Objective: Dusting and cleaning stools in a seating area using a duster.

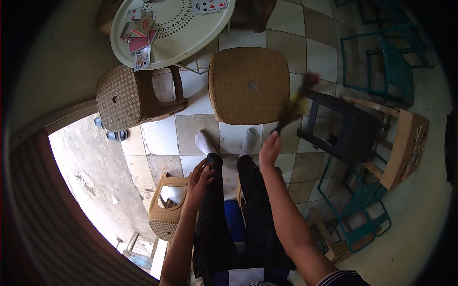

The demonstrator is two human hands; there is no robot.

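Blurred by motion, what looks like a small feather duster (296,105), dark with yellow and a pinkish-red tip, sticks up from my right hand (270,151). The fingers are closed round its thin dark end. Its bushy part passes over the right edge of a brown woven-pattern plastic stool (250,86), which stands before my feet. My left hand (200,178) hovers by my left knee, fingers loosely bent and apart, with nothing in it.
A round cream table (176,52) with playing cards (143,56) stands far left. Beside it leans a brown stool (119,95). On the right are a black stool (346,128), a cardboard box (405,148) and teal metal chairs (360,205). A tan stool (167,198) lies left of my legs.
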